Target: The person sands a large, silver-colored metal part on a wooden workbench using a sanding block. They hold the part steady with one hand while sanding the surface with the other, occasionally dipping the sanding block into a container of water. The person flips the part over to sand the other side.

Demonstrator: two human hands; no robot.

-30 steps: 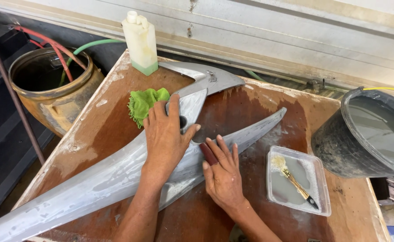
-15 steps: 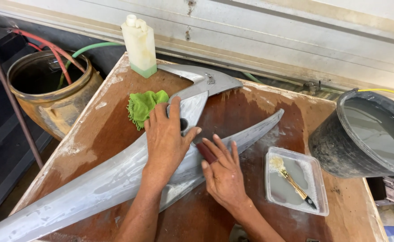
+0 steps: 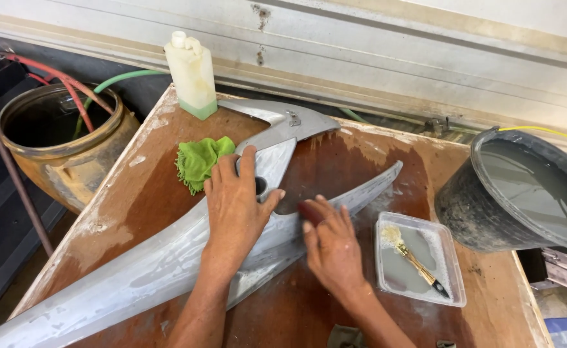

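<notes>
- The rusty drum [image 3: 58, 151] stands off the left edge of the wet brown table [image 3: 142, 193], with red and green hoses [image 3: 84, 96] draped into it; runoff from the sloping wet top could drip that way, I judge.
- The pale plastic bottle [image 3: 193, 74] stands upright at the table's far corner, touching the tip of the grey panel [image 3: 154, 270]; a shove on the panel could tip it.
- The green cloth [image 3: 200, 161] lies just beside the panel, near the left hand [image 3: 235, 206]; it could get dragged under the work.
- The left hand lies flat and spread on the panel, pressing rather than gripping; on a wet, slick surface the palm could slide and the long curved piece could swing.
- The right hand [image 3: 332, 248] presses a small dark reddish pad [image 3: 309, 209] against the panel's lower blade, fingers laid over it, not clenched; uneven pressure could gouge the grey coating, or the pad could slip out.
- The clear tray [image 3: 451, 283] with grey liquid and a brush [image 3: 419, 264] sits just beside the right wrist; an elbow swing could knock it.
- The black bucket [image 3: 464, 206] of grey water stands at the table's right edge, where a bump could spill it.
</notes>
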